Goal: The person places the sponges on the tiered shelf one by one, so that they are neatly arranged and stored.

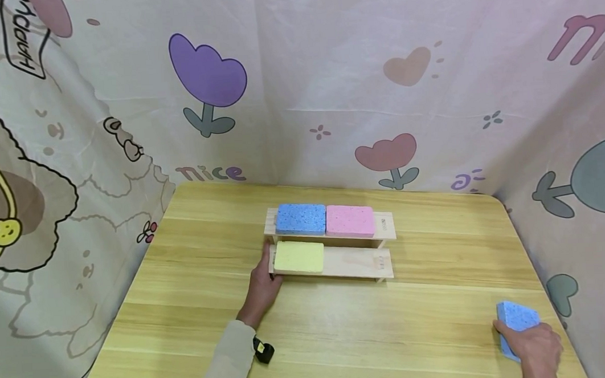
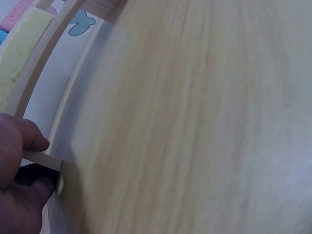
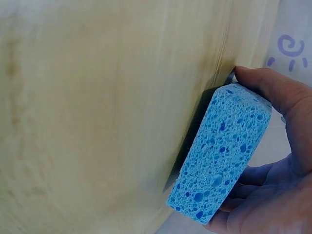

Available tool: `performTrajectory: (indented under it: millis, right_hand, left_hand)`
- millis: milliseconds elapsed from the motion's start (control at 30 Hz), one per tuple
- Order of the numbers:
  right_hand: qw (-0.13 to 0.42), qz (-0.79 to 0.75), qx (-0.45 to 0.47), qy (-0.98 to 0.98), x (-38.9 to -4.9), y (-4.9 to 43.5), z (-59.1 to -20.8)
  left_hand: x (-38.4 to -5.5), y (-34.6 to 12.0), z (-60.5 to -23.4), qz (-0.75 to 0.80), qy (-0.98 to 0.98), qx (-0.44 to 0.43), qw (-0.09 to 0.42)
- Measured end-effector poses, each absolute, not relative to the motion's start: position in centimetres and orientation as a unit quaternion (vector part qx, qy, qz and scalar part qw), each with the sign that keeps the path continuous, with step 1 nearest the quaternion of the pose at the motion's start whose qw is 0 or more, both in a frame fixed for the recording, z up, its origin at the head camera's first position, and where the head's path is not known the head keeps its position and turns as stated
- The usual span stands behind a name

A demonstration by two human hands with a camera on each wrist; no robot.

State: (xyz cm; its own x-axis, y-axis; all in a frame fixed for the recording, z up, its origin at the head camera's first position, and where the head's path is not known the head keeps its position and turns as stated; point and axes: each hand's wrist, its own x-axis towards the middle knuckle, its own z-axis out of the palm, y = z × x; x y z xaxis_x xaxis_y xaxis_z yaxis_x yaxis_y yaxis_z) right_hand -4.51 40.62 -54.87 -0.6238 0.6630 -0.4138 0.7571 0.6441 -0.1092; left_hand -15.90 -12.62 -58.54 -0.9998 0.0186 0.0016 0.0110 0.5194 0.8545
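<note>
My right hand holds a blue sponge at the right side of the table. In the right wrist view the thumb lies along one end of this speckled sponge, and the other fingers are on its far side. My left hand grips the left end of a two-step wooden rack. Up close, its thumb and fingers pinch the rack's leg. A yellow sponge lies on the left of the lower step. On the upper step sit another blue sponge and a pink sponge, side by side.
The rack stands on a light wooden table, towards its back. A printed cloth with flowers and lettering hangs behind the table and along both sides. A black wrist device sits at the left sleeve's cuff.
</note>
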Motion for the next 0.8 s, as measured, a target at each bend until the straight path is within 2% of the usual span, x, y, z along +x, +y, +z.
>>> performTrajectory:
  millis: [200,533,800]
  right_hand:
    - [0.162,-0.160,0.403,0.887,-4.4,40.7,-54.9]
    - [0.163,-0.153,0.393,0.892,-4.7,40.3,-54.6]
    - [0.178,-0.229,0.323,0.901,-5.8,39.3,-53.8]
  left_hand:
    - [-15.8,-12.6,-58.7,0.477,0.878,0.026,-0.024]
    - [-15.9,-12.6,-58.4,0.487,0.873,0.017,-0.004]
    - [-15.8,-12.6,-58.6,0.488,0.873,0.020,-0.014]
